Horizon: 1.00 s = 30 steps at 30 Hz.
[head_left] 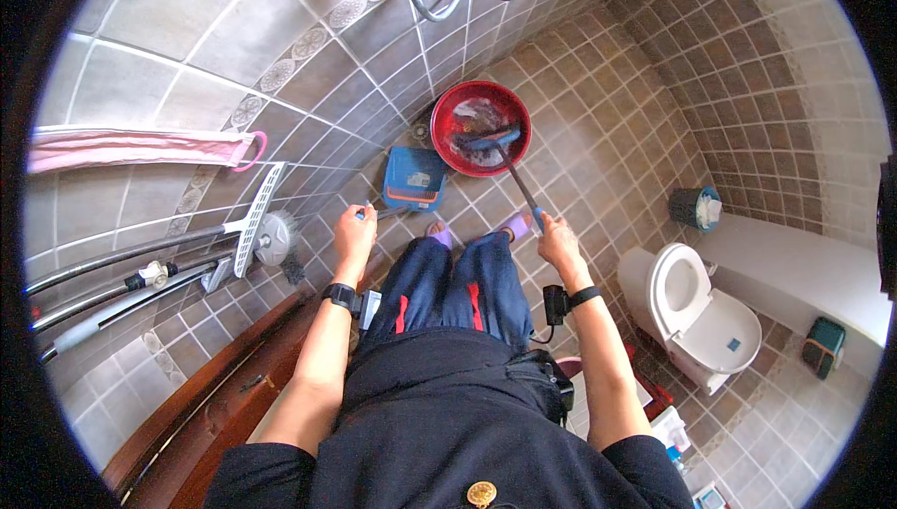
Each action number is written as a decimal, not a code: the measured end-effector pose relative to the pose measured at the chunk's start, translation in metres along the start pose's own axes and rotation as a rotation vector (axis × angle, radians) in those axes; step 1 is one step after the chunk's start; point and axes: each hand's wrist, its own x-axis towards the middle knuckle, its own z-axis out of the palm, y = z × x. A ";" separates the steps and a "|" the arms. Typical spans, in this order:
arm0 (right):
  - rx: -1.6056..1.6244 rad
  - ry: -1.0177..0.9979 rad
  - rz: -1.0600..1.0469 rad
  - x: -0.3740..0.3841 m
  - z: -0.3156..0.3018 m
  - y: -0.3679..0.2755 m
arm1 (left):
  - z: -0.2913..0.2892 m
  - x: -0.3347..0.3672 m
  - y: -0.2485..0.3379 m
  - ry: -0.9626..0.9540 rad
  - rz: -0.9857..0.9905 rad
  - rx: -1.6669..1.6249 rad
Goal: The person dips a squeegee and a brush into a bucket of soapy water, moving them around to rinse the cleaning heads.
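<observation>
My right hand (559, 240) is closed round the long handle of a broom (517, 177). Its blue head rests inside a red basin (448, 96) on the floor, in water with white foam. My left hand (355, 236) is closed on the handle of a blue dustpan (411, 169), which lies on the tiles just left of the basin, with an orange strip along its near edge. Part of that handle is hidden by the fingers.
A white toilet (687, 294) with its lid raised stands at the right, near a small lined bin (690, 208). Long-handled cleaning tools (252, 229) and a pink towel (140, 149) hang along the left wall. A shower hose (425, 5) hangs ahead. Brown wood (210, 406) edges the lower left.
</observation>
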 end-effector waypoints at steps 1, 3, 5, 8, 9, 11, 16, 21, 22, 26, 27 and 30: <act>0.022 -0.037 -0.011 0.005 0.005 -0.002 | 0.000 0.000 0.001 0.006 0.019 0.001; 0.099 -0.007 -0.030 0.010 0.017 -0.010 | -0.004 -0.003 0.002 -0.002 -0.004 -0.001; 0.101 -0.023 -0.017 0.026 0.030 -0.018 | -0.005 -0.005 0.009 -0.007 -0.022 0.001; 0.144 0.059 -0.015 0.057 0.045 -0.024 | -0.002 -0.006 0.013 0.022 -0.043 0.042; 0.149 0.052 0.014 0.068 0.046 -0.028 | 0.000 -0.004 0.013 0.023 -0.018 0.050; 0.122 0.099 0.044 0.077 0.047 -0.031 | 0.002 -0.003 0.009 0.017 0.011 0.052; 0.091 0.049 -0.003 0.041 0.036 -0.013 | -0.002 -0.011 0.019 0.020 -0.046 0.006; 0.027 0.027 0.023 0.029 0.016 -0.020 | 0.001 -0.007 0.008 0.016 -0.067 0.014; 0.034 0.030 0.014 0.039 0.020 -0.024 | 0.004 -0.002 0.000 0.049 -0.010 0.052; 0.161 0.057 0.095 0.085 0.037 -0.039 | 0.006 0.001 0.002 0.077 0.055 0.141; 0.182 0.036 0.119 0.087 0.041 -0.037 | 0.004 -0.003 0.012 0.016 -0.029 0.108; 0.249 -0.009 0.097 0.079 0.030 -0.034 | -0.002 -0.010 0.019 -0.039 -0.158 0.057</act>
